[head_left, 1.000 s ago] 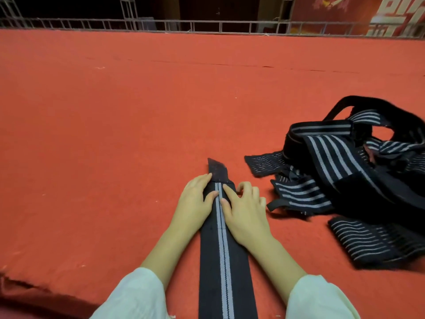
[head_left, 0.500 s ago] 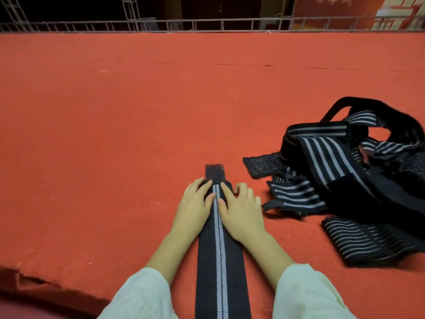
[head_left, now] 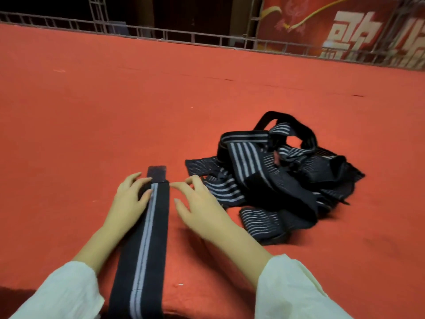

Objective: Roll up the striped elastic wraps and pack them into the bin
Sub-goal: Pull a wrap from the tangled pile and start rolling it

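Note:
One black elastic wrap (head_left: 147,229) with grey centre stripes lies flat and straight on the red carpet, running from the near edge away from me. Its far end is a dark hook-and-loop tab (head_left: 157,173). My left hand (head_left: 128,201) rests on the wrap's left edge near that tab, thumb on the fabric, fingers loose. My right hand (head_left: 197,206) hovers just right of the wrap with fingers loosely bent, holding nothing. A tangled pile of more striped wraps (head_left: 271,178) lies to the right. No bin is in view.
The red carpet (head_left: 115,107) spreads wide to the left and ahead. A metal rail (head_left: 207,40) bounds its far edge, with a red banner (head_left: 345,31) behind it at the upper right.
My right hand has lifted off the wrap and moved to its right side. The left hand has slid to the wrap's left edge. The tab end now lies flat and fully exposed.

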`<state>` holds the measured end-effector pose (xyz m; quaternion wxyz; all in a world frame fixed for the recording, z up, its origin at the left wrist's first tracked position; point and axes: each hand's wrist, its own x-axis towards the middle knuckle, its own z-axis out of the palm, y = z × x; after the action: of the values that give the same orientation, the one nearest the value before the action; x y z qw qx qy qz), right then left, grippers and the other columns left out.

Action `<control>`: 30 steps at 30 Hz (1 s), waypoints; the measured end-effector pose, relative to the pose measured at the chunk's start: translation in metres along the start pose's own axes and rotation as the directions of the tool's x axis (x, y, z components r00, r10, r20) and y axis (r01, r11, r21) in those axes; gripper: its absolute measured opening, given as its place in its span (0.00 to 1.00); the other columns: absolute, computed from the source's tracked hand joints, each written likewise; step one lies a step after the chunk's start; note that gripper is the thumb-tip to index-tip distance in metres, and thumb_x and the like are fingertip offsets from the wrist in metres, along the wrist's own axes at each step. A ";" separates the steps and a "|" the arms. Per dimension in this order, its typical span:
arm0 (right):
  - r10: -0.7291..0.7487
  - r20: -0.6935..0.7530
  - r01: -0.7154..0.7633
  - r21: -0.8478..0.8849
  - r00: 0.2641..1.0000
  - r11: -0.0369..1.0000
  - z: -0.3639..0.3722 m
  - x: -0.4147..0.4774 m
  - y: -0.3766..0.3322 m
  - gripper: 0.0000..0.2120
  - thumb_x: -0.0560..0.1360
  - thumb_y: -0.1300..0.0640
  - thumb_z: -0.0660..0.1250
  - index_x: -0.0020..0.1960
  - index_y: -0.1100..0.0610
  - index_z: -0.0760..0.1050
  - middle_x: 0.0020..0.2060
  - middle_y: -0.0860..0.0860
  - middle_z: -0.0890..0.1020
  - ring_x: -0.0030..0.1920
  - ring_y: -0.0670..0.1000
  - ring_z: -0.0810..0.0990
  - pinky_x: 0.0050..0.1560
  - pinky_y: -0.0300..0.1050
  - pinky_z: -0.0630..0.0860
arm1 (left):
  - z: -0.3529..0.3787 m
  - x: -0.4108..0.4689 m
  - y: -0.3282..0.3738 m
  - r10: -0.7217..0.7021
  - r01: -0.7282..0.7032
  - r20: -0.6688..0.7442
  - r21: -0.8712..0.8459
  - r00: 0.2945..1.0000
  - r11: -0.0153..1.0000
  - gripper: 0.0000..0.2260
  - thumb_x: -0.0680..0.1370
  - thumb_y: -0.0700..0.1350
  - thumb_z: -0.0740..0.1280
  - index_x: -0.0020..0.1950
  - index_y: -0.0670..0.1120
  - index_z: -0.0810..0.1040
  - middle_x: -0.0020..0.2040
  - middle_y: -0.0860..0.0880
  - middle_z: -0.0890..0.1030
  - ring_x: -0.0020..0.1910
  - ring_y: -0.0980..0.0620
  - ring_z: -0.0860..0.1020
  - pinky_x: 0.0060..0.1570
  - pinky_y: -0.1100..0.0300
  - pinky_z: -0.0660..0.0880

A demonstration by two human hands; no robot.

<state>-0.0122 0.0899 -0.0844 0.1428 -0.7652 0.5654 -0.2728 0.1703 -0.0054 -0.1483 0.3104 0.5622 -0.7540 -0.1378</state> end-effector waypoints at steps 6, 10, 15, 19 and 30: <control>0.125 -0.231 -0.147 -0.080 0.965 0.986 -0.060 -0.068 0.036 0.15 0.75 0.56 0.61 0.59 0.57 0.77 0.54 0.54 0.74 0.55 0.56 0.76 0.58 0.54 0.73 | 0.007 0.001 0.080 0.273 -0.269 0.068 -0.056 0.960 0.961 0.13 0.77 0.39 0.68 0.61 0.42 0.78 0.59 0.44 0.77 0.61 0.45 0.74 0.65 0.52 0.65; 0.262 -0.376 -0.332 -0.137 0.889 0.933 -0.083 -0.114 0.070 0.16 0.71 0.56 0.62 0.56 0.57 0.80 0.52 0.55 0.75 0.54 0.57 0.75 0.57 0.57 0.73 | 0.023 -0.006 0.130 0.366 -0.356 0.172 -0.084 0.915 0.931 0.13 0.77 0.43 0.67 0.62 0.46 0.78 0.59 0.47 0.76 0.61 0.48 0.73 0.64 0.54 0.67; 0.264 -0.462 -0.386 -0.193 0.847 0.902 -0.092 -0.137 0.093 0.17 0.71 0.64 0.70 0.59 0.57 0.78 0.59 0.57 0.72 0.61 0.58 0.71 0.63 0.57 0.70 | 0.037 -0.005 0.152 0.389 -0.389 0.215 -0.046 0.896 0.920 0.14 0.79 0.46 0.65 0.65 0.47 0.76 0.63 0.49 0.74 0.63 0.48 0.71 0.64 0.54 0.68; 0.200 -0.426 -0.330 -0.256 0.882 0.909 -0.096 -0.122 0.097 0.21 0.70 0.64 0.71 0.62 0.55 0.76 0.60 0.56 0.73 0.61 0.58 0.72 0.60 0.56 0.72 | 0.040 -0.001 0.147 0.365 -0.359 0.212 -0.067 0.907 0.931 0.14 0.79 0.45 0.65 0.64 0.49 0.75 0.63 0.52 0.74 0.63 0.51 0.71 0.62 0.59 0.66; 0.273 -0.365 -0.421 -0.431 0.890 0.798 -0.126 -0.075 0.114 0.21 0.75 0.47 0.65 0.67 0.46 0.72 0.69 0.49 0.70 0.71 0.53 0.64 0.70 0.59 0.54 | 0.037 0.040 0.176 0.440 -0.412 0.196 -0.170 0.876 0.895 0.23 0.78 0.52 0.66 0.72 0.51 0.68 0.69 0.52 0.70 0.69 0.53 0.67 0.69 0.60 0.61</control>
<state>-0.1904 0.1351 -0.0616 -0.0948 -0.6101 0.7625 -0.1931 0.0054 0.0100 -0.0662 0.2780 0.3423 -0.8801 -0.1762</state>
